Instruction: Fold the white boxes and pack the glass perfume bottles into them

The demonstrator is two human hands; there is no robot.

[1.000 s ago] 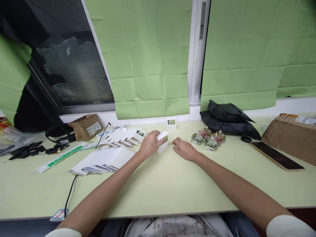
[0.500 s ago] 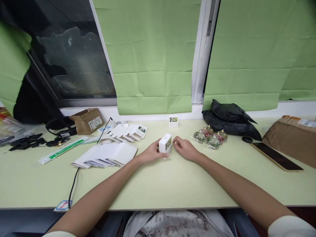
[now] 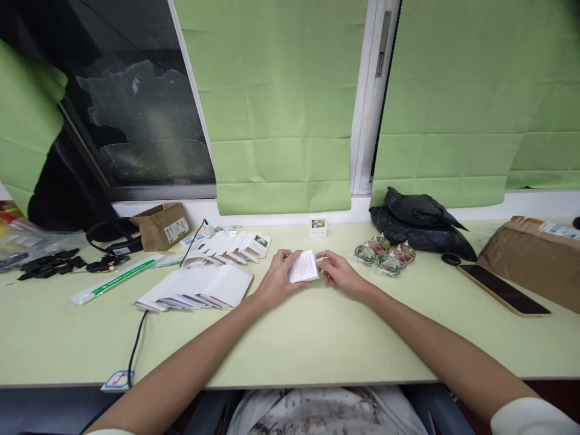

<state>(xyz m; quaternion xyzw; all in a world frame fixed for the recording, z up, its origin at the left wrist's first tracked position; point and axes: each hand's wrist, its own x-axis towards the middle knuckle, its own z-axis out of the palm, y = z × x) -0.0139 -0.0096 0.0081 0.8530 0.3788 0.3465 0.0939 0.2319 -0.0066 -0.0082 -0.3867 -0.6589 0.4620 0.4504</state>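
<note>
In my left hand (image 3: 274,279) is a small white cardboard box (image 3: 302,269), gripped between thumb and fingers just above the table. The face turned up towards me carries lines of small printed text. My right hand (image 3: 339,270) is at the right end of this box, its curled fingertips against the edge; the exact pinch is partly hidden. Behind the hands, a similar white box (image 3: 318,232) with a green picture stands upright near the wall. Left of my left hand lie a fanned stack of flat white cartons (image 3: 226,285) and a row of picture-printed cartons (image 3: 247,244).
Several clear-wrapped round ornaments (image 3: 388,263) lie to the right, before black plastic bags (image 3: 417,226). Farther right are a phone (image 3: 502,290) and a brown parcel (image 3: 534,257). An open brown carton (image 3: 161,226), a green-white plastic strip (image 3: 118,278) and a black cable (image 3: 136,344) occupy the left.
My left hand has turned the small box, so its text-printed face shows instead of the picture side. My right fingers have come against the box's right end.
</note>
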